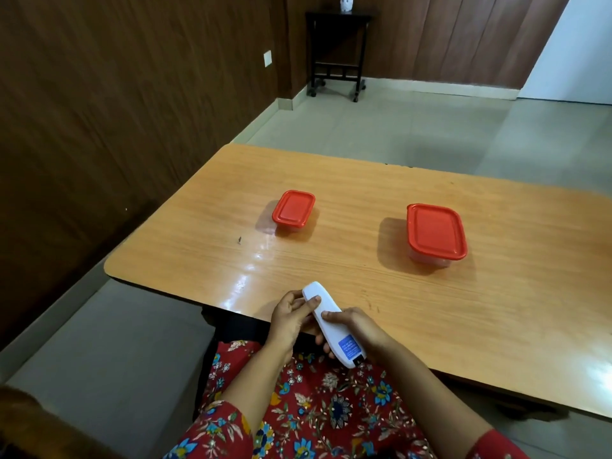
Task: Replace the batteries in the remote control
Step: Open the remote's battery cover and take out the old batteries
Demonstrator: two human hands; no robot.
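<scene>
A seated person is looking down at a wooden worktop [331, 260] and holding one white remote control [332, 326] at its near edge, back side up, with a blue label near the end closest to the body. Going left to right: the left hand [291, 318] is gripping the far end of the remote, its thumb lying across the white back; the right hand [356, 329] is wrapping around the middle and lower part, its thumb also resting on the back. Both hands are closed on the remote, and it is sitting just over the worktop's front edge, above the lap. The battery cover appears to be still in place, so the step in hand is probably opening it. To do this well, the left hand should be steadying the body while a thumb is pressing down on the cover and sliding it along the remote's length, keeping the remote low over the worktop so nothing drops. Farther back, two red-lidded clear containers are sitting well apart: a smaller container [293, 210] on the left and a larger container [435, 234] on the right. No loose batteries are showing; whether the containers are holding any cannot be told.
</scene>
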